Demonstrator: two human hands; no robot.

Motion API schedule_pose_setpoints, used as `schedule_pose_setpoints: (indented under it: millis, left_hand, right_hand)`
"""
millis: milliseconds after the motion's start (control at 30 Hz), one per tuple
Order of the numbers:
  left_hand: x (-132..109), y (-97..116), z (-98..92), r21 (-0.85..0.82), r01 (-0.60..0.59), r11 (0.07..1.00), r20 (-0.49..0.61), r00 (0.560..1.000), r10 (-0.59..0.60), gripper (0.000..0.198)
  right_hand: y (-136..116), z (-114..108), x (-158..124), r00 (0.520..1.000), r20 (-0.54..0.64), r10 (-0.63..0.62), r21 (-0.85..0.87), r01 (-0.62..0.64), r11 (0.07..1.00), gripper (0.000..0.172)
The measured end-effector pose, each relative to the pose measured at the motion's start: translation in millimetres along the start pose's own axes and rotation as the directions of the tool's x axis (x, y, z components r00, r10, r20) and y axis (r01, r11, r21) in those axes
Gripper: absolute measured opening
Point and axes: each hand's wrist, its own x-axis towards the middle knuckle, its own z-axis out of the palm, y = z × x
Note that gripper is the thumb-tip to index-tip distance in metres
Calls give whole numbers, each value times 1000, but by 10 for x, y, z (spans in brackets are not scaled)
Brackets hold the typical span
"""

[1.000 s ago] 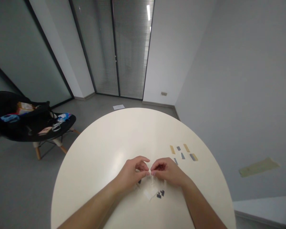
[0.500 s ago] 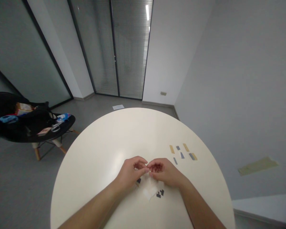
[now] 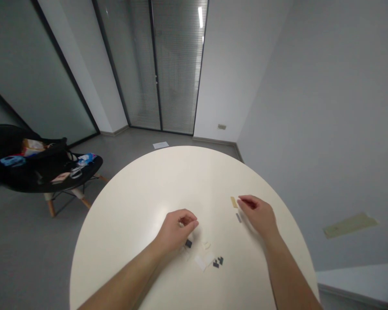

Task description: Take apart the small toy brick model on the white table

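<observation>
My left hand hovers over the middle of the white round table, thumb and forefinger pinched together. Anything between those fingertips is too small to make out. Below it lies a small black piece. My right hand is over the right side, its thumb and forefinger tips almost together beside a tan strip; whether they hold a piece cannot be seen. Just left of that hand is a thin grey strip. Other small pieces there are hidden behind the hand.
Pale paper-like pieces and small black notched pieces lie between my forearms. Off the table's left side stands a black chair loaded with a bag and small items. A wall rises close on the right.
My right hand has parted from the left and moved right to the strips, covering several of them. The left hand stays nearly in place, and the pale pieces below now show more fully.
</observation>
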Motion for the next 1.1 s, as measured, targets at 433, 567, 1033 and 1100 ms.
schedule_pose_setpoints:
  millis: [433, 567, 1033, 1100]
  left_hand:
    - [-5, 21, -1, 6, -11, 1000, -10, 1000, 11, 14]
    - [-17, 44, -4, -9, 9, 1000, -8, 1000, -9, 14]
    - [-22, 86, -8, -15, 24, 1000, 6, 1000, -24, 14]
    - [-19, 84, -9, -13, 15, 1000, 6, 1000, -15, 14]
  right_hand:
    - [573, -281, 156, 989, -102, 106, -550, -145, 823, 26]
    - [618, -262, 172, 993, -68, 93, -599, -115, 792, 24]
    - [746, -272, 193, 983, -45, 180, -571, -173, 803, 33]
    - [748, -271, 187, 982, -57, 180, -557, -181, 810, 37]
